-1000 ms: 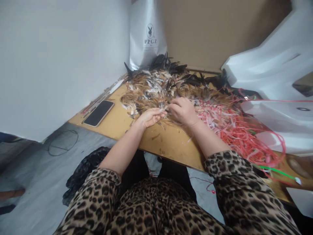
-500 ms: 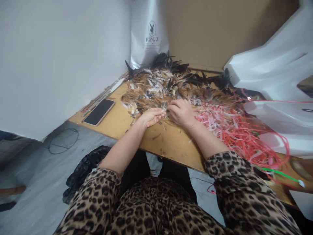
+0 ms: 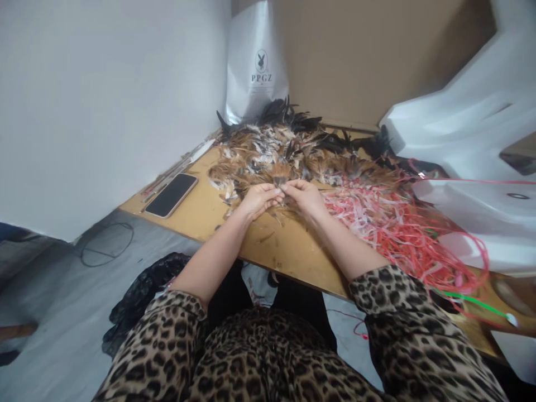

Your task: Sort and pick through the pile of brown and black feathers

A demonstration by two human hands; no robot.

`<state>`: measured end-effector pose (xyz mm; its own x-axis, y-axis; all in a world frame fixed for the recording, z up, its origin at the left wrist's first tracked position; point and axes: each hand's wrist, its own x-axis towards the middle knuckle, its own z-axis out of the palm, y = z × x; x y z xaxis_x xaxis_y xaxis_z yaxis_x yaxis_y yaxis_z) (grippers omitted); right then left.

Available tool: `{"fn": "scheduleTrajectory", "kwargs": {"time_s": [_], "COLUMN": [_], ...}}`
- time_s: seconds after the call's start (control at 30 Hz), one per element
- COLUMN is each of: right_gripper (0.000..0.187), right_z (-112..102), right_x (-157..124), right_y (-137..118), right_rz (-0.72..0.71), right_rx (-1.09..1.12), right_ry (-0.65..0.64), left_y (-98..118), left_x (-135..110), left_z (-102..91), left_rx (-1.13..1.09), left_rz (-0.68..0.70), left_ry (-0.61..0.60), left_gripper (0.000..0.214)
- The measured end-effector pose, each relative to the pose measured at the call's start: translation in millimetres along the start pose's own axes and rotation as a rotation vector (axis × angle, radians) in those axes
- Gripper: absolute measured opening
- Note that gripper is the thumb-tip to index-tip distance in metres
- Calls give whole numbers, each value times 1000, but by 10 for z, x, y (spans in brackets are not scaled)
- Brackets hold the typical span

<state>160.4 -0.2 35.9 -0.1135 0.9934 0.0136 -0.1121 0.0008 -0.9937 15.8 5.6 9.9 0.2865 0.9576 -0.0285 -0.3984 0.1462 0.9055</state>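
Note:
A big heap of brown, white and black feathers [image 3: 288,151] lies on a wooden board table [image 3: 288,251]. My left hand [image 3: 259,199] and my right hand [image 3: 305,196] meet at the heap's near edge, fingers curled and pinched together on a small bunch of feathers [image 3: 280,182] held between them. Both forearms rest over the board's front part. To the right of my right hand spreads a tangle of red and pink plastic strips [image 3: 397,229].
A phone [image 3: 171,194] lies face up at the board's left edge, with thin sticks beside it. A white bag [image 3: 257,64] marked PPGZ stands behind the feathers against brown cardboard. White foam pieces [image 3: 469,145] crowd the right. A black bag [image 3: 138,296] lies on the floor.
My right hand has slid left and towards me, closing on my left hand, so both now pinch the same small bunch of feathers. The view shifted slightly.

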Motion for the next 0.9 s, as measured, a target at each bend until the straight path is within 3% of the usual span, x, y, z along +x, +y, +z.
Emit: {"fn": "scheduleTrajectory", "kwargs": {"time_s": [0.17, 0.4, 0.5, 0.6, 0.67, 0.9], "right_gripper": [29, 34, 34, 28, 27, 23], "right_z": [36, 27, -77, -214, -272, -198], "right_x": [23, 97, 160, 214, 227, 174], "right_y": [58, 78, 87, 112, 139, 210], "right_rz": [-3, 73, -2, -137, -144, -122], "right_rx": [134, 114, -111, -483, -646, -826], "right_ry": [30, -29, -39, -24, -52, -93], "left_y": [-6, 22, 50, 69, 73, 39], "left_x": [-5, -11, -6, 13, 26, 43], "left_z": [7, -1, -22, -54, -71, -94], "left_rx": [25, 86, 60, -37, -80, -103], "left_rz": [-9, -8, 26, 56, 51, 59], "left_ry": [-7, 35, 74, 187, 234, 192], "left_gripper": [21, 22, 20, 16, 13, 11]}}
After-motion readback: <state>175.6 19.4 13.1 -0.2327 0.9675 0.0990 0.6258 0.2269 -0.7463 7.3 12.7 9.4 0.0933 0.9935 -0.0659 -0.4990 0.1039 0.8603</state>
